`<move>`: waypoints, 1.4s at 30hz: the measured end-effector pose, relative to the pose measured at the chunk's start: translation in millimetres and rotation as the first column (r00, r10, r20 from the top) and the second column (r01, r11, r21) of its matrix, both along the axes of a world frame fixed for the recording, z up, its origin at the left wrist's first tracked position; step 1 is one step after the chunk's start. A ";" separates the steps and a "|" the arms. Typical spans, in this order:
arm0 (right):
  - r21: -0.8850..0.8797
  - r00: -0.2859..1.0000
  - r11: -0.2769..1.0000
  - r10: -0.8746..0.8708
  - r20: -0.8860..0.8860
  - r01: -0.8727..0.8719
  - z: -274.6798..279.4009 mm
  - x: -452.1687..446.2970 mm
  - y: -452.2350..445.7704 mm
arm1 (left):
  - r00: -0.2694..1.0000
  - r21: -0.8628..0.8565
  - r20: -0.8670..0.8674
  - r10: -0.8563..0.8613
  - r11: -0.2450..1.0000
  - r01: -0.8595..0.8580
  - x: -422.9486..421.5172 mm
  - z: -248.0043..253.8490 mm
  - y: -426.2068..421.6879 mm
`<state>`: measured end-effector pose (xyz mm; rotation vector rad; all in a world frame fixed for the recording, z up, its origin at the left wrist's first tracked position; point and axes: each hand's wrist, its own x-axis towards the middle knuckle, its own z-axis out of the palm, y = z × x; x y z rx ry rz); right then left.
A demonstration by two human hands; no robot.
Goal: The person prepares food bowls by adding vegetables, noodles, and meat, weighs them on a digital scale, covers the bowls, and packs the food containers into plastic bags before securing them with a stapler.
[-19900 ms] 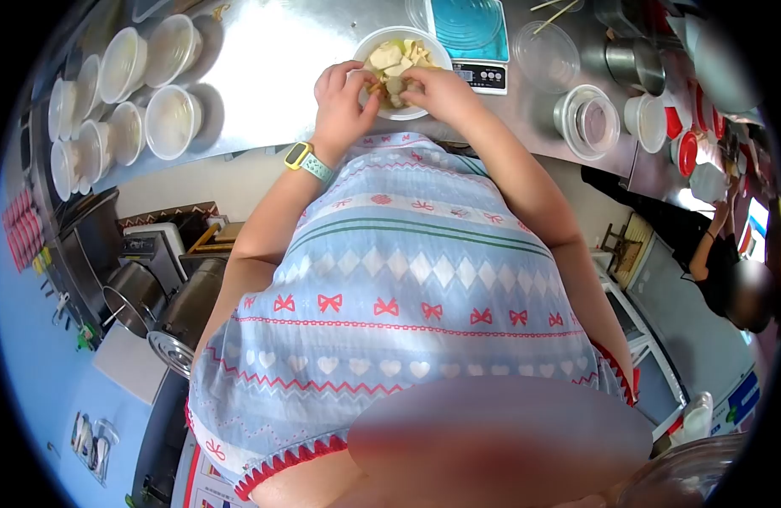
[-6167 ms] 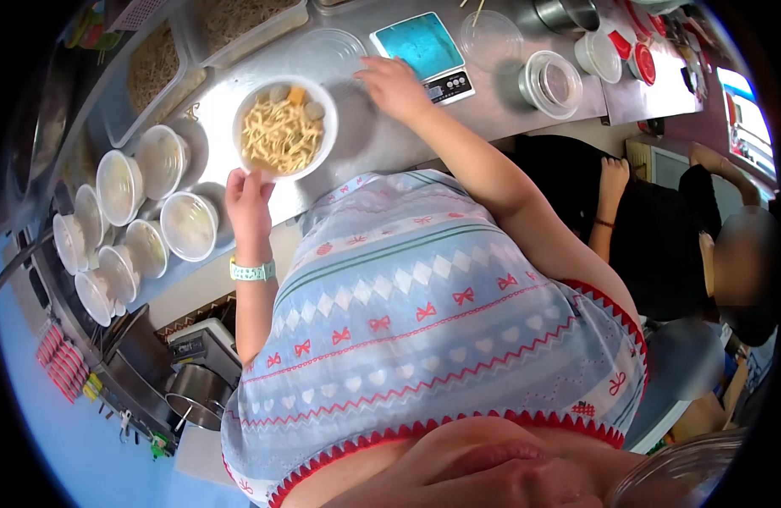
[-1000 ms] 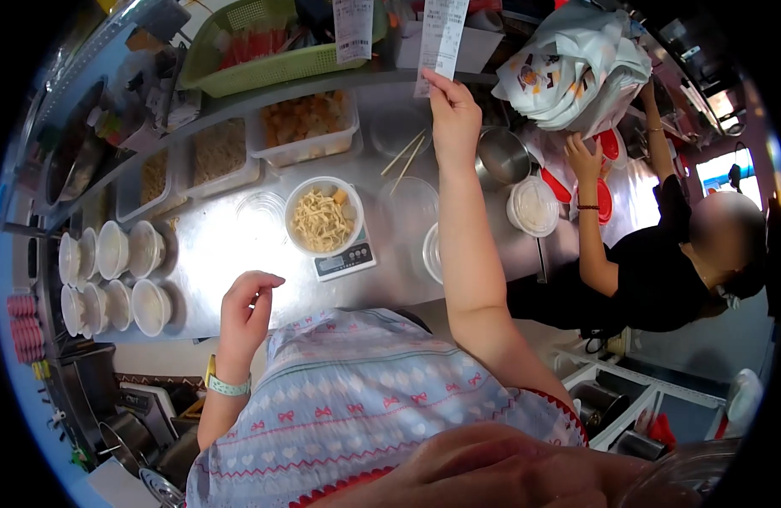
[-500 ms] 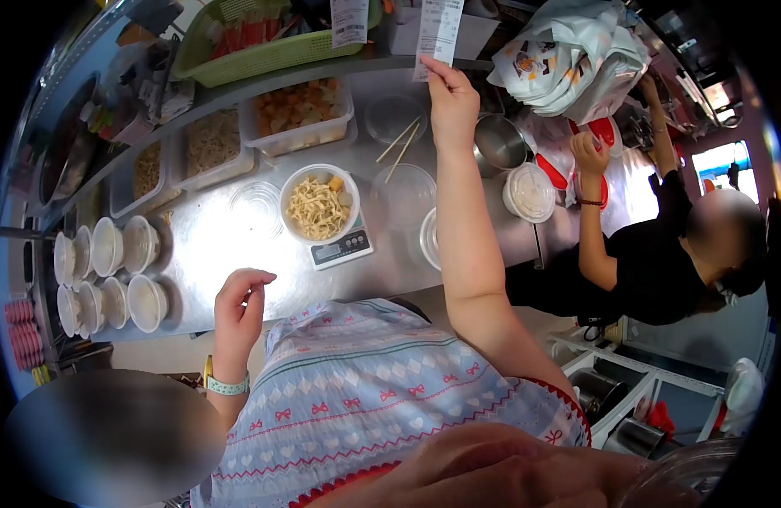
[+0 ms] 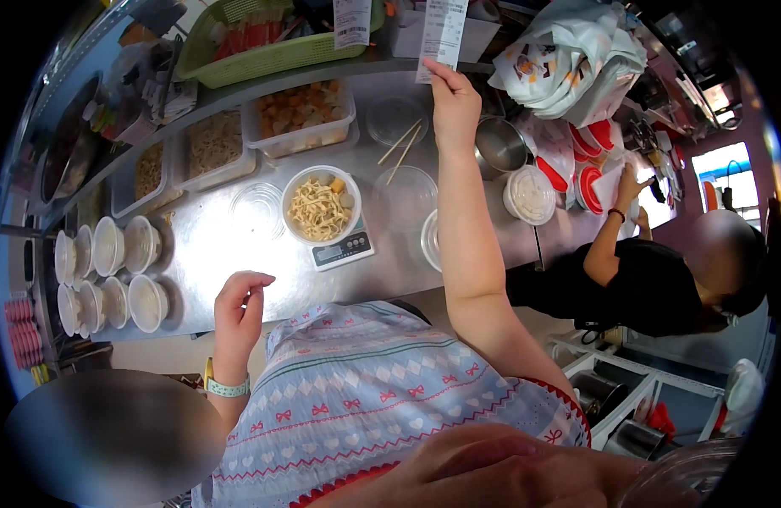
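A metal desk [image 5: 200,258] runs across the view under bright glare, with a shelf above its far side and a blue wall at the far left. At the top, a printed paper slip [image 5: 444,32] is pinched by its lower end in the fingers of the right hand [image 5: 455,110]. That arm reaches far forward, nearly straight, over the desk, and its forearm hides part of a round white container [image 5: 430,241]. A second slip [image 5: 352,21] hangs in front of a green basket [image 5: 276,65], to the left of the first.

The left hand [image 5: 239,311] hovers near the front edge, its elbow bent, with loosely curled, parted fingers, nothing visible in them. Ahead of it and to its right, a bowl [image 5: 286,212] of noodles with orange and round pieces sits on a scale [image 5: 344,251]. A clear lid [image 5: 256,212] lies on the left of the bowl; a second clear round piece [image 5: 405,196] and two crossing sticks [image 5: 400,152] lie on its right. Food tubs [image 5: 301,142] stand behind, stacked-looking white bowls [image 5: 107,245] at the left, a metal pot [image 5: 501,144] and white bags [image 5: 572,63] at the right. Beyond, another person [image 5: 653,284] in black reaches towards red-and-white things
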<state>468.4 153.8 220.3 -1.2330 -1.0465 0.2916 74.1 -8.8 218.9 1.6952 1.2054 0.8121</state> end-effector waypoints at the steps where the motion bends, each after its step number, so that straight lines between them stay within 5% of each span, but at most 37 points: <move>1: -0.003 1.000 1.000 0.002 0.001 -0.002 0.1 0.3 -0.9 | 1.000 -0.003 0.001 0.002 1.000 -0.002 -0.7 -0.3 0.9; 3: -0.038 0.991 0.994 -0.094 0.091 0.098 0.3 -2.3 -3.0 | 0.998 -0.021 -0.050 0.025 0.999 -0.026 -3.5 -4.5 -0.7; 5: -0.096 0.995 0.995 -0.046 -0.086 0.038 17.4 -21.3 -14.2 | 1.000 0.077 -0.012 0.005 0.997 -0.004 -9.5 -10.9 -2.0; 6: -0.017 0.971 0.991 -0.130 0.203 0.136 8.4 -12.9 -13.3 | 0.999 0.076 -0.043 -0.008 0.997 0.011 -7.6 1.1 -3.6; 8: 0.059 0.871 0.974 -0.222 0.438 0.218 -7.4 -2.4 -19.8 | 1.000 0.057 0.012 -0.021 0.998 0.020 -11.8 2.4 -2.3; 9: 0.183 0.684 0.872 -0.473 0.555 0.454 -8.4 -14.9 -27.8 | 0.999 0.030 0.048 -0.015 0.999 0.014 -13.7 4.0 0.2; 10: 0.277 0.701 0.844 -0.536 0.470 0.459 -8.0 -41.3 -34.5 | 0.999 0.065 0.042 -0.020 0.998 0.017 -22.1 0.1 3.5; 12: 0.397 0.756 0.870 -0.464 0.462 0.292 -24.6 -89.1 -40.9 | 0.998 0.065 0.056 0.018 0.998 -0.021 -40.0 -15.9 2.4; 14: 0.261 0.879 0.962 -0.060 0.474 -0.075 -50.8 -113.8 -32.2 | 0.997 0.072 0.047 0.065 0.995 -0.068 -57.0 -17.8 2.6; 16: 0.069 0.807 0.960 0.188 0.559 -0.272 -46.3 -168.5 -23.5 | 0.994 0.068 0.041 0.105 0.992 -0.107 -82.9 -22.6 0.5; 17: 0.075 0.863 0.878 0.444 0.243 -0.473 -44.6 -203.6 -15.1 | 0.988 0.045 0.060 0.142 0.988 -0.145 -96.1 -25.3 -1.8; 22: -0.008 0.548 0.609 0.719 0.428 -0.793 20.1 -356.4 44.6 | 0.962 0.005 0.103 0.253 0.967 -0.255 -181.0 -39.0 2.8; 26: -0.024 0.413 0.520 0.705 0.576 -0.854 78.3 -507.5 126.9 | 0.944 -0.028 0.121 0.306 0.952 -0.305 -274.1 -47.8 16.1; 30: -0.197 0.402 0.594 0.717 0.570 -0.780 94.9 -644.9 249.9 | 0.932 -0.012 0.159 0.325 0.945 -0.327 -365.9 -59.9 26.3; 32: -0.634 0.400 0.625 0.780 0.481 -0.456 137.2 -697.0 244.1 | 0.931 -0.081 0.169 0.324 0.946 -0.314 -403.2 -49.6 28.7; 34: -0.402 0.024 0.656 0.540 0.842 -0.639 72.2 -738.1 366.6 | 0.886 -0.083 0.190 0.423 0.906 -0.415 -434.3 -55.4 26.6; 36: -0.583 -0.146 0.649 0.598 0.788 -0.489 95.5 -774.8 352.4 | 0.880 -0.097 0.218 0.423 0.906 -0.412 -458.8 -58.5 26.1; 40: -0.639 -0.258 0.741 0.588 0.766 -0.206 98.7 -834.1 346.7 | 0.851 -0.114 0.261 0.455 0.890 -0.441 -485.6 -85.5 28.8; 42: -0.669 -0.282 0.704 0.609 0.741 -0.238 91.8 -847.4 348.7 | 0.815 -0.195 0.294 0.500 0.866 -0.461 -492.9 -94.1 30.8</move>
